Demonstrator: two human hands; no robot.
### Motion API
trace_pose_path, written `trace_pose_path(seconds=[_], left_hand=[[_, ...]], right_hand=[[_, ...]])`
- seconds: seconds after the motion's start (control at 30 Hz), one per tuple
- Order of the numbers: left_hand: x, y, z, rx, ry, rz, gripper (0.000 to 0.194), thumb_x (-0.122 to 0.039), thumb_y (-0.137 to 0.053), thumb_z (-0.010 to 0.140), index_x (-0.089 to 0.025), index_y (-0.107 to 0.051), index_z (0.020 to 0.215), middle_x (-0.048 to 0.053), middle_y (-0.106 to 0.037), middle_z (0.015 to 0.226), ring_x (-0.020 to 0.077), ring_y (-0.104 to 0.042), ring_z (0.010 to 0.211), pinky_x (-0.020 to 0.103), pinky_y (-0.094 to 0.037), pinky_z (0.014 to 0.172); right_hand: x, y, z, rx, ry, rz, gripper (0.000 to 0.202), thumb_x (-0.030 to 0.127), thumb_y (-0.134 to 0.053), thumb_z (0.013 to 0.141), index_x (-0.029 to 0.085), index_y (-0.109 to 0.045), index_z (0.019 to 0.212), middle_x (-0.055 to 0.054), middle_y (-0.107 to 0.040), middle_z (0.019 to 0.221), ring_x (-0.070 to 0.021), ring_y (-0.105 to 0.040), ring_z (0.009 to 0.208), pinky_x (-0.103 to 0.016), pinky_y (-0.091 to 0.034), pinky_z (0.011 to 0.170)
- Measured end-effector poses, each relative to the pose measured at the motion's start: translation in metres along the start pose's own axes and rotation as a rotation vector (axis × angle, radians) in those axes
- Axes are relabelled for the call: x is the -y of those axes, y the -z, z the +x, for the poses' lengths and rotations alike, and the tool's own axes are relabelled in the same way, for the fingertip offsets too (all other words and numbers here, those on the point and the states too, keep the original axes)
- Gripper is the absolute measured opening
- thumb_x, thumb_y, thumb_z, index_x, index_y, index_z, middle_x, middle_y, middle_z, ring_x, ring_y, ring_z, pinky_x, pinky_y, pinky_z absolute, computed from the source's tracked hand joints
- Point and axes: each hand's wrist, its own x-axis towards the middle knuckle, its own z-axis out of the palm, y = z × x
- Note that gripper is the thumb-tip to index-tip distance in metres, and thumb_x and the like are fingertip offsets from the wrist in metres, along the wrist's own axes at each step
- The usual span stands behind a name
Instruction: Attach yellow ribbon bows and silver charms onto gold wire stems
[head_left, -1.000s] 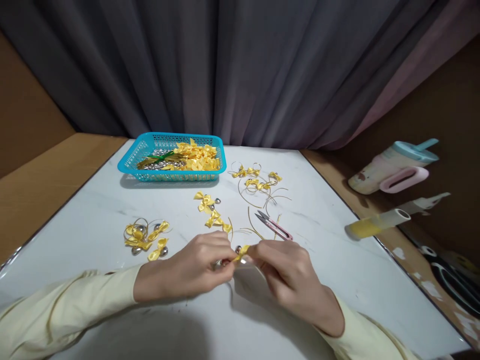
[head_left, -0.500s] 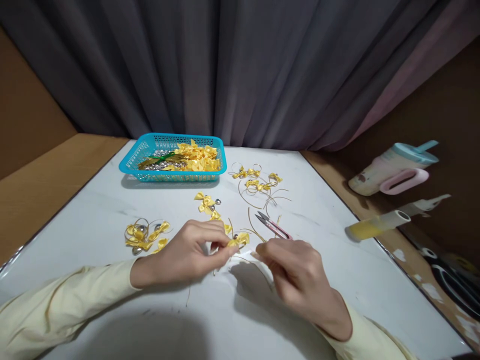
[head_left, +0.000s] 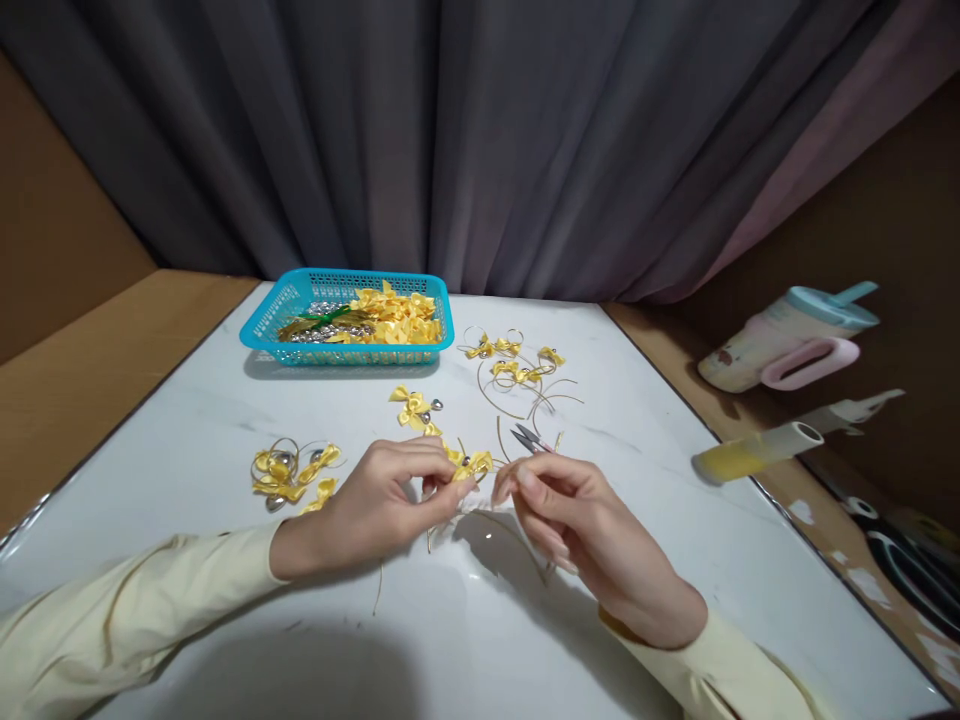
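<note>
My left hand (head_left: pixel 382 500) pinches a yellow ribbon bow (head_left: pixel 474 466) between thumb and forefinger; a small silvery bead sits at its middle. Just to the right, my right hand (head_left: pixel 589 535) has its thumb and forefinger pressed together close to the bow. What they hold, if anything, is too small to make out. Behind the right fingers lie thread snips (head_left: pixel 528 438), blades showing and the handle mostly hidden. Loose yellow bows with silver beads (head_left: pixel 414 408) lie beyond my left hand. Thin gold cord pieces (head_left: pixel 502 440) lie around the snips.
A blue basket (head_left: pixel 259 325) at the back holds yellow bows, silvery beads and a green-tied gold bundle. Bows on cord loops (head_left: pixel 516 372) lie right of it, more bows (head_left: pixel 281 472) at left. A tumbler (head_left: pixel 780 335), glue bottle (head_left: pixel 757 450) and black-handled scissors (head_left: pixel 911 580) are at right.
My right hand has turned and moved slightly left and up toward the bow, now covering the snips' handle. My left hand and the bow have hardly moved.
</note>
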Motion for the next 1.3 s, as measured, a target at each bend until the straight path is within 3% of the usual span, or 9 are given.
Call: trace_pose_path(seconds=[0.07,0.13,0.33,0.43,0.6,0.93,1.1,1.3], left_hand=[[0.001,0.0,0.001,-0.052,0.012,-0.011,0.027,-0.014,-0.053,0.081,-0.014,-0.048,0.054,-0.002,-0.044,0.055,0.0096,-0.041,0.054,0.023,-0.033,0.054],[0.001,0.0,0.001,-0.091,0.042,-0.031,0.027,-0.015,-0.054,0.081,-0.014,-0.047,0.054,-0.002,-0.044,0.055,0.0099,-0.041,0.054,0.023,-0.034,0.055],[-0.004,-0.003,-0.003,-0.073,0.135,-0.029,0.029,-0.018,-0.053,0.081,-0.015,-0.045,0.054,-0.004,-0.042,0.054,0.0084,-0.038,0.053,0.021,-0.031,0.052],[-0.004,-0.005,-0.003,-0.071,0.147,-0.038,0.029,-0.017,-0.053,0.081,-0.015,-0.045,0.053,-0.004,-0.042,0.055,0.008,-0.039,0.053,0.021,-0.032,0.052],[-0.003,-0.006,-0.003,-0.059,0.133,-0.048,0.029,-0.016,-0.053,0.081,-0.014,-0.046,0.054,-0.004,-0.043,0.055,0.0082,-0.039,0.054,0.021,-0.032,0.053],[-0.012,-0.004,-0.001,0.004,0.293,-0.108,0.033,-0.026,-0.052,0.081,-0.015,-0.043,0.051,-0.005,-0.036,0.052,0.0077,-0.033,0.051,0.021,-0.027,0.048],[-0.013,-0.003,-0.001,0.054,0.381,-0.159,0.033,-0.031,-0.051,0.081,-0.015,-0.043,0.053,-0.004,-0.035,0.053,0.0086,-0.033,0.052,0.022,-0.025,0.048],[-0.013,-0.001,-0.001,0.094,0.375,-0.248,0.03,-0.03,-0.048,0.08,-0.015,-0.043,0.054,-0.004,-0.036,0.054,0.0087,-0.034,0.053,0.021,-0.027,0.048]], right_hand=[[-0.002,0.0,0.0,0.13,-0.096,0.109,0.023,0.038,-0.052,0.083,0.017,-0.054,0.073,0.009,-0.038,0.042,-0.0036,-0.016,0.031,-0.018,-0.016,0.032],[-0.006,-0.004,-0.001,0.149,-0.076,-0.022,0.023,0.037,-0.05,0.084,0.017,-0.05,0.075,0.009,-0.038,0.043,-0.004,-0.019,0.033,-0.018,-0.017,0.034],[-0.026,-0.022,-0.008,-0.108,0.267,-0.757,0.018,0.024,-0.044,0.089,0.018,-0.037,0.104,0.013,-0.03,0.046,-0.0072,-0.026,0.039,-0.018,-0.02,0.041],[-0.037,-0.023,-0.008,-0.16,0.408,-1.047,0.008,0.024,-0.037,0.093,0.018,-0.04,0.097,0.01,-0.035,0.047,-0.0082,-0.027,0.038,-0.02,-0.02,0.042],[-0.044,-0.021,-0.006,-0.143,0.622,-1.409,0.021,0.018,-0.027,0.095,0.017,-0.044,0.082,0.003,-0.048,0.051,-0.0101,-0.035,0.039,-0.024,-0.019,0.044],[-0.04,-0.024,-0.005,-0.08,0.647,-1.328,0.025,0.01,-0.023,0.091,0.016,-0.044,0.078,0.003,-0.047,0.049,-0.0103,-0.035,0.038,-0.024,-0.021,0.042],[-0.042,-0.025,-0.005,-0.073,0.564,-1.205,0.023,0.011,-0.025,0.091,0.014,-0.047,0.084,0.006,-0.037,0.049,-0.0093,-0.027,0.038,-0.023,-0.022,0.041],[-0.041,-0.028,-0.005,-0.087,0.465,-1.049,0.024,0.012,-0.028,0.09,0.014,-0.049,0.079,0.008,-0.022,0.052,-0.0085,-0.022,0.039,-0.023,-0.021,0.041]])
